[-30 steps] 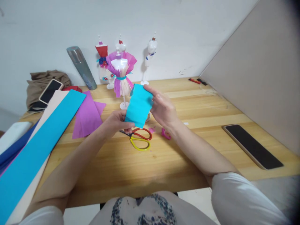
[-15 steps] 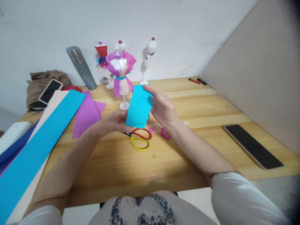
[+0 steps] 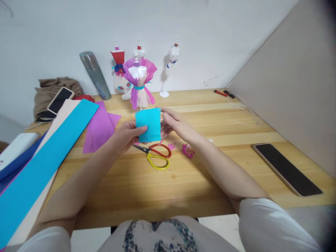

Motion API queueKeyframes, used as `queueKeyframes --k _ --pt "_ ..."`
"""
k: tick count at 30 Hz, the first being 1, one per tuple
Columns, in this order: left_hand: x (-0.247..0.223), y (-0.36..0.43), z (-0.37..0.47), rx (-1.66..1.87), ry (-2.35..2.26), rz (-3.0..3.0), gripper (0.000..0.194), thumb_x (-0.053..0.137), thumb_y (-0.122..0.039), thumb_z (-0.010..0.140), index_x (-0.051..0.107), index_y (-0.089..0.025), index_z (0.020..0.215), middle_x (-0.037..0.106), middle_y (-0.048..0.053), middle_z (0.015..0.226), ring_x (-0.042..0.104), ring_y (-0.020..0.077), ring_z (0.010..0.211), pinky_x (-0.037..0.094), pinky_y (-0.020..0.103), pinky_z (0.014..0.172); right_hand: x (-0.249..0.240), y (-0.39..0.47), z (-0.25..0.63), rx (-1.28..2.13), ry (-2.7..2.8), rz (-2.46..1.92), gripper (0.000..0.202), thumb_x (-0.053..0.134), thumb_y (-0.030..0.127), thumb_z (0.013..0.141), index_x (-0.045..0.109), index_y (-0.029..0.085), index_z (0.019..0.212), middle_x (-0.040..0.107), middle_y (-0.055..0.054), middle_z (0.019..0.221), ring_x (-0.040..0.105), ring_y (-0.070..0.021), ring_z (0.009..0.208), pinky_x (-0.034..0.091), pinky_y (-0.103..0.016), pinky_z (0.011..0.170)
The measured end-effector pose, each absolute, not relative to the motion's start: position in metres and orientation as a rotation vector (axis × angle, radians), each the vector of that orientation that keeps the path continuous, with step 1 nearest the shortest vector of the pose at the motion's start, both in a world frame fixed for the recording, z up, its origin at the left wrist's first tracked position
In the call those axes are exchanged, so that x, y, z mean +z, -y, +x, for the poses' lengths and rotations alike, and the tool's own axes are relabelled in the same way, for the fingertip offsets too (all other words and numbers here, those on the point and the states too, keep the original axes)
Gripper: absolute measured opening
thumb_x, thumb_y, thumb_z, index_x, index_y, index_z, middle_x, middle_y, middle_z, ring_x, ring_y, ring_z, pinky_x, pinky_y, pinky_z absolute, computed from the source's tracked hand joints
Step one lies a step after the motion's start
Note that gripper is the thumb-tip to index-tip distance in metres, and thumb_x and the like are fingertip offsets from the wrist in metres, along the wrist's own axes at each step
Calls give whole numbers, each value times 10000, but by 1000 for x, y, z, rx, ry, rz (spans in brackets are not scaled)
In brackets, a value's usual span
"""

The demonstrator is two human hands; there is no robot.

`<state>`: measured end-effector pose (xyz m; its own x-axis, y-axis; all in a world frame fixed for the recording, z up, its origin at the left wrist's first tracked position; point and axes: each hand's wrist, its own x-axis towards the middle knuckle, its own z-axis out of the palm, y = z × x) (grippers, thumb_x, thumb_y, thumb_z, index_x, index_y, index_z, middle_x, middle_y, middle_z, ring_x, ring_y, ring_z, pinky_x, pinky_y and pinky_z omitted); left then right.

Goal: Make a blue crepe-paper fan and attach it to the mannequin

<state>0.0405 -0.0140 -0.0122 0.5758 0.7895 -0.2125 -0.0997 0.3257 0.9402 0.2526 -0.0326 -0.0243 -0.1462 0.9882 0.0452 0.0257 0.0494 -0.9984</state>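
A bright blue piece of crepe paper (image 3: 153, 127), roughly square, is held above the table. My left hand (image 3: 127, 135) grips it from the left, thumb flat on its front and fingers behind. My right hand (image 3: 177, 125) is at its right edge with bent fingers, the tips partly hidden by the paper. Below lie scissors (image 3: 148, 151) with one red and one yellow handle, blades apart. A small pink object (image 3: 188, 151) and pink paper scraps (image 3: 171, 146) lie near them. Behind the paper stands a mini dress form (image 3: 138, 72) in a purple and cream paper dress.
Long blue, cream and dark-blue paper strips (image 3: 49, 164) lie at left beside purple paper (image 3: 99, 127). Other dress forms (image 3: 174, 54), a leaning bottle (image 3: 96, 75), brown cloth (image 3: 56, 87) and a phone (image 3: 61, 99) are behind. Another phone (image 3: 287, 169) is at right.
The blue paper has come lower and left, and now looks squarer and shorter. My left thumb has moved onto its front; my right hand has slid from its top corner to its side.
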Motion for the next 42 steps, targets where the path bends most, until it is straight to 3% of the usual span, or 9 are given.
queueKeyframes --k 3,7,14,17,21,25,34,38,42 --pt "-10 12 40 737 -775 1049 354 902 -374 652 757 -130 864 767 72 814 710 169 686 604 262 625 -16 37 258 1103 1546 -1063 501 707 415 841 609 216 1291 606 59 554 574 -141 476 457 -261 478" --pt "-10 10 39 798 -746 1017 278 858 -309 709 754 -127 891 776 85 845 725 180 706 605 256 616 -4 46 260 998 1886 -908 564 729 204 772 603 280 1316 705 28 766 679 -157 690 520 -259 602" --pt "-11 5 37 856 -739 992 243 817 -310 745 766 -151 920 794 104 935 753 217 784 613 266 624 -14 47 252 888 1894 -966 817 763 225 786 412 366 1510 689 -6 960 607 -134 616 519 -275 570" --pt "-11 6 37 862 -745 969 206 805 -286 756 767 -157 912 797 94 956 756 206 795 620 260 649 -22 47 248 842 1910 -907 648 696 226 850 496 366 1450 687 -4 929 596 -142 642 514 -290 600" --pt "-13 7 39 845 -749 954 201 806 -262 754 767 -132 902 794 94 933 748 188 771 615 249 645 -29 44 241 692 1939 -848 270 648 207 867 734 288 1110 716 -24 930 597 -160 705 532 -362 743" --pt "-13 8 41 814 -788 966 198 797 -281 767 745 -125 875 785 96 883 733 186 734 619 272 644 -35 42 233 752 1787 -856 89 668 281 864 755 262 856 684 -27 815 615 -178 738 544 -386 742" --pt "-15 25 45 1132 -731 1204 833 836 -470 750 450 -228 1448 778 5 846 763 197 712 595 269 652 -38 39 226 1021 1185 -937 205 777 392 744 699 223 830 622 39 639 547 -92 497 466 -255 506" --pt "-20 29 50 1119 -679 1319 659 885 -421 702 609 -228 1270 800 48 942 759 174 724 588 269 686 -36 38 224 1015 1110 -909 249 798 404 711 679 214 819 633 45 664 536 -70 469 455 -234 478" --pt "-24 29 55 1201 -734 1311 392 890 -404 683 719 -182 959 791 35 800 737 162 640 582 264 622 -35 43 221 1070 1118 -917 241 791 389 722 671 210 832 607 55 574 554 -83 479 436 -220 471"
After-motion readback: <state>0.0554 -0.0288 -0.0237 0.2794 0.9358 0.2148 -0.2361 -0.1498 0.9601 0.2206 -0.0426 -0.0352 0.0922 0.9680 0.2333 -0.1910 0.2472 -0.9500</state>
